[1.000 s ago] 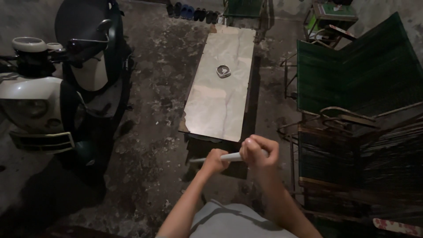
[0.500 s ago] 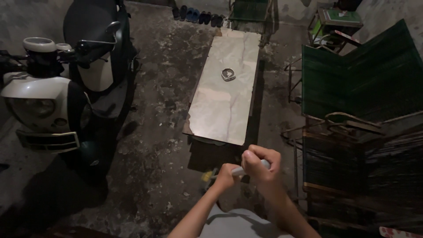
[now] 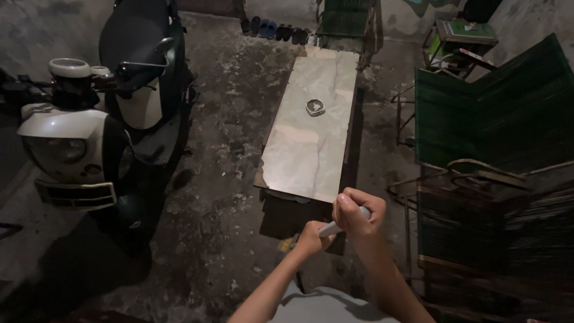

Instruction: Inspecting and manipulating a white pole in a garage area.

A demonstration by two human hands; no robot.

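Both hands meet at about 6 o'clock in the head view, low and just right of centre, over the dark concrete floor [image 3: 215,179]. The right hand [image 3: 357,214] is curled into a fist around the upper end of a pale stick [image 3: 330,228], a slim light-coloured handle that slants down toward 8 o'clock. The left hand [image 3: 312,237] is closed around the lower part of the same stick, just below and touching the right hand. What lies past the left hand at the stick's lower end is too dark to tell, apart from a small yellowish patch near the floor.

Just beyond the hands, toward 12 o'clock, stands a long bench [image 3: 305,158] with a pale marbled top; its near edge is chipped. A small round ashtray [image 3: 315,107] sits on the bench toward its far half. At 9 o'clock a white and black scooter [image 3: 78,143] is parked, well apart from the hands. At 3 o'clock green slatted chairs [image 3: 484,119] are stacked and folded. A row of shoes [image 3: 275,28] lines the far wall at 12 o'clock.
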